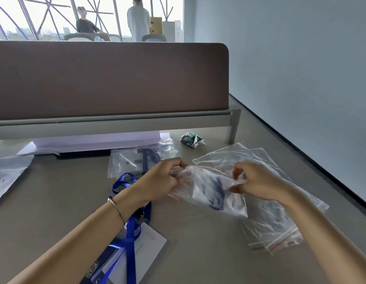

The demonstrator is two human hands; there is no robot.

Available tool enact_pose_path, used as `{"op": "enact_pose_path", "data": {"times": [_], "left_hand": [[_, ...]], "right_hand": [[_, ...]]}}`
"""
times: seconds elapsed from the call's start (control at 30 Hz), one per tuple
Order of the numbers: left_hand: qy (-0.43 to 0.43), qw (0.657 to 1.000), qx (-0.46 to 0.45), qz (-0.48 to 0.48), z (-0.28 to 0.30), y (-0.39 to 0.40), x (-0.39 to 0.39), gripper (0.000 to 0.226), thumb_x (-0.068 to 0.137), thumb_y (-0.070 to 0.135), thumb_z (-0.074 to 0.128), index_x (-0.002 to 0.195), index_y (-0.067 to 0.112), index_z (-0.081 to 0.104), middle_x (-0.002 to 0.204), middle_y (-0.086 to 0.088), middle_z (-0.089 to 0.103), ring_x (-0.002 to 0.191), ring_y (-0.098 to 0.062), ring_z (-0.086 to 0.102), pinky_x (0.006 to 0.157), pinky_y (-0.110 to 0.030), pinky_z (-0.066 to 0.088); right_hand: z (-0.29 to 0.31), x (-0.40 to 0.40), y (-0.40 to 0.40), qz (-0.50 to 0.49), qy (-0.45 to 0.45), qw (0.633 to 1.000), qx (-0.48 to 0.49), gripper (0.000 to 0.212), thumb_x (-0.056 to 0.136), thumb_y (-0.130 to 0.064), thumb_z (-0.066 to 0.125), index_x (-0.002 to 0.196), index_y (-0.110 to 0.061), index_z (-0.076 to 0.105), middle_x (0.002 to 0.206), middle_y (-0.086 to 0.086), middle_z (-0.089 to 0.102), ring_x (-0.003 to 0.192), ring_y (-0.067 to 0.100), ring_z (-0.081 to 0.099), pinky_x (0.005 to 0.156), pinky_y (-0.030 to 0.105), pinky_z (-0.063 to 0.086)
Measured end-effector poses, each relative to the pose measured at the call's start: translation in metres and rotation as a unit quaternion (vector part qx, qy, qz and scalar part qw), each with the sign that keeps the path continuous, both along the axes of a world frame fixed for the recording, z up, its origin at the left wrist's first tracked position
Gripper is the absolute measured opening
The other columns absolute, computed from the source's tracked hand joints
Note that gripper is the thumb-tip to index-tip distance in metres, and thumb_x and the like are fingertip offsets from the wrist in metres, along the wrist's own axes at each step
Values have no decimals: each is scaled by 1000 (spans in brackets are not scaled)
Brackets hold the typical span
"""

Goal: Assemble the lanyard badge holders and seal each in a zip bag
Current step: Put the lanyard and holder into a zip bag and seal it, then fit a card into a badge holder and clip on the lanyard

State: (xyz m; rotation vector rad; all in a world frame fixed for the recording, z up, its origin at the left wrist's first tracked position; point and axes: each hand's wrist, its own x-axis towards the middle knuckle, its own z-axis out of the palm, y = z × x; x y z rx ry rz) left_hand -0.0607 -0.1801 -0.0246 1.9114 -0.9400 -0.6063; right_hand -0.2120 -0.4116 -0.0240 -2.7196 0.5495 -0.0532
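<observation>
- The bag (208,191) hangs just above the bench (198,253), held between both hands, a blue lanyard and a pale badge holder showing blurred through the plastic.
- Its zip edge, with a thin red line, faces up and away from the person; the long axis of that edge runs left to right, from one hand to the other.
- Left hand (159,181): fingers curled, the grip pinches the left end of the zip edge.
- Right hand (256,181): thumb and fingers curled, the grip pinches the right end of the same edge; plastic bunches under the fingertips.
- Both hands are on the bag, so neither is nearer; the unpinched stretch of zip lies between them.
- Judgement: this is the sealing step, and the coming move likely calls for one hand to hold its end while the other slides along the zip axis. Whether the zip is already partly closed cannot be told.
- Just right of the bag and beneath the right hand lies a stack of spare bags (280,226).
- Beyond the left hand lies a filled bag (137,160).
- Under the left forearm lies a loose lanyard (131,242) with its holder (151,242), not yet bagged.
- A small crumpled wrapper (192,139) sits farther back, near the partition (108,78).
</observation>
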Motion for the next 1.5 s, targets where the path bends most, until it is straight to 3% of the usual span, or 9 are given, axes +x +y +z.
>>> {"op": "enact_pose_path", "data": {"times": [0.17, 0.3, 0.4, 0.6, 0.77, 0.97, 1.13, 1.27, 1.5], "left_hand": [[128, 987, -84, 38, 1, 17, 4, 33, 90, -14, 54, 107, 11, 66, 105, -20, 72, 92, -32, 66, 88, -46, 52], [224, 961, -135, 91, -6, 31, 20, 34, 89, -15, 52, 109, 7, 67, 103, -19, 70, 91, -31, 66, 80, -39, 54], [172, 964, -140, 145, -10, 41, 31, 40, 87, -15, 54, 107, 16, 70, 99, -12, 73, 90, -26, 69, 74, -31, 54], [-76, 953, -103, 276, -2, 76, 50, 43, 81, -1, 50, 103, 35, 51, 81, -4, 69, 65, -24, 62, 49, -35, 50], [-137, 948, -79, 277, 8, 93, 72, 28, 79, 0, 53, 87, 26, 59, 91, 2, 68, 72, -23, 66, 61, -41, 55], [-209, 944, -22, 253, 5, 95, 103, 40, 79, 5, 62, 114, 25, 60, 115, 6, 56, 93, -11, 53, 67, -13, 37], [-216, 951, 19, 222, -7, 88, 123, 45, 82, 3, 56, 119, 27, 60, 123, 4, 54, 98, -11, 51, 70, -16, 39], [-231, 949, 52, 210, -17, 87, 133, 41, 85, 6, 54, 119, 28, 60, 124, 3, 52, 101, -12, 50, 73, -16, 39], [-336, 912, 140, 188, -21, 100, 123, 35, 95, 24, 54, 129, 30, 55, 151, 1, 35, 128, -22, 47, 95, -34, 49]], "right_hand": [[8, 2, 11, -3, -87, 963, 254, 18, 87, -11, 74, 99, -10, 61, 85, 12, 68, 69, 12, 62, 65, 17, 50], [9, 6, 29, -17, -106, 887, 449, 50, 88, 6, 67, 127, -24, 57, 88, 14, 63, 78, 26, 67, 65, 32, 59], [4, 13, 45, 0, -103, 867, 488, 73, 83, 18, 63, 132, -36, 52, 84, 14, 62, 77, 32, 67, 67, 36, 60], [-1, 74, 80, -78, -254, 880, 393, 40, 80, 27, 54, 93, -10, 49, 67, 16, 50, 52, 22, 48, 41, 25, 47], [-6, 130, 94, -64, -284, 923, 252, 31, 72, 10, 59, 65, -21, 57, 60, -1, 57, 58, 21, 51, 58, 35, 45], [-3, 166, 111, -51, -270, 951, 146, 37, 76, 6, 56, 88, -23, 75, 89, -18, 67, 80, 0, 60, 68, 4, 40], [-5, 179, 108, -50, -239, 963, 115, 41, 77, 4, 56, 103, -20, 76, 101, -6, 75, 76, 20, 70, 62, 16, 47], [-15, 188, 101, -41, -201, 974, 95, 43, 79, -2, 57, 111, -22, 75, 107, -1, 75, 54, 6, 56, 56, 16, 41], [-15, 180, 105, -37, -206, 977, 32, 45, 81, -5, 58, 121, -21, 70, 137, 2, 57, 127, 21, 53, 105, 31, 40]]}}
